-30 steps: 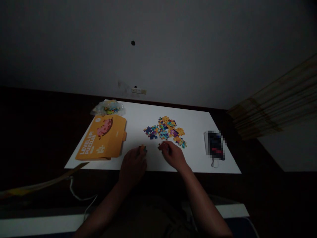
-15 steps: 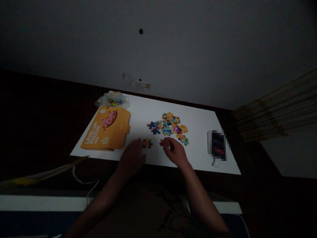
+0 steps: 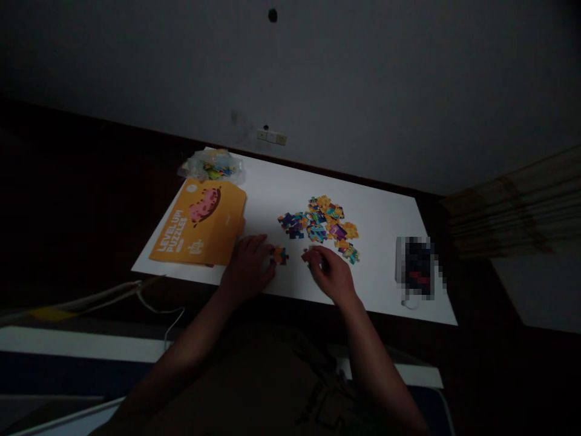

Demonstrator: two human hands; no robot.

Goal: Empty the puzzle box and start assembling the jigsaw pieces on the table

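1 small puzzle piece (image 3: 305, 255) is pinched between the thumb and fingertips of the right hand (image 3: 332, 274). On the left hand (image 3: 245, 265), thumb and fingers are held apart, with 1 orange piece (image 3: 280, 255) at their tips; whether it is touched cannot be told. Beyond the 2 hands, a pile of pieces (image 3: 316, 232) is spread on the table (image 3: 272, 181); left of the left hand, a yellow box (image 3: 211, 233) is seen.

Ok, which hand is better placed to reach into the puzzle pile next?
Probably your right hand: it is nearer the puzzle pile, though it holds one piece; your left hand is farther off, beside another piece.
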